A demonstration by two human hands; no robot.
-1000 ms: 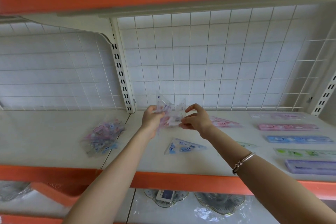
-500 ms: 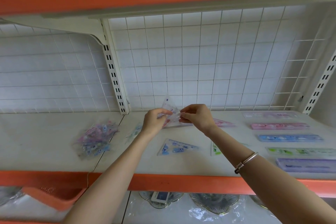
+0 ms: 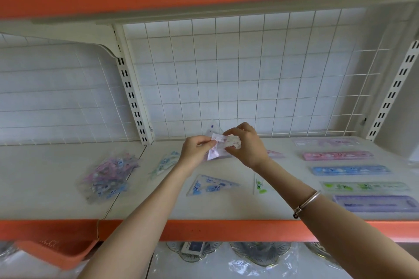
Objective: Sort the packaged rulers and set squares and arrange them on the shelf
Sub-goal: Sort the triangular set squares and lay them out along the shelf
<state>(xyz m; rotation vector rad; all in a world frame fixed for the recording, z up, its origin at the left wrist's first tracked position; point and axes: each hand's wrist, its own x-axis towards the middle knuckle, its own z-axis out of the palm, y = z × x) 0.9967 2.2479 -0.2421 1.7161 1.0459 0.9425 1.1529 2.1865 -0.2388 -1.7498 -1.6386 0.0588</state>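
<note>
Both hands hold a small packaged purple set square above the middle of the white shelf. My left hand pinches its left side and my right hand pinches its right side. Below them a blue set square lies flat. A green one lies to its right, partly hidden by my right forearm. A pink one shows behind my right wrist. Several rulers lie in a column at the right: pale purple, pink, blue, green, purple.
A heap of unsorted packaged pieces lies at the left, and a loose pale blue-green packet beside it. A wire grid backs the shelf. The orange shelf lip runs along the front. An orange basket and glass dishes sit on the shelf below.
The hands have come closer together on the purple set square and lowered slightly. The view has shifted right, so the shelf contents appear further left.
</note>
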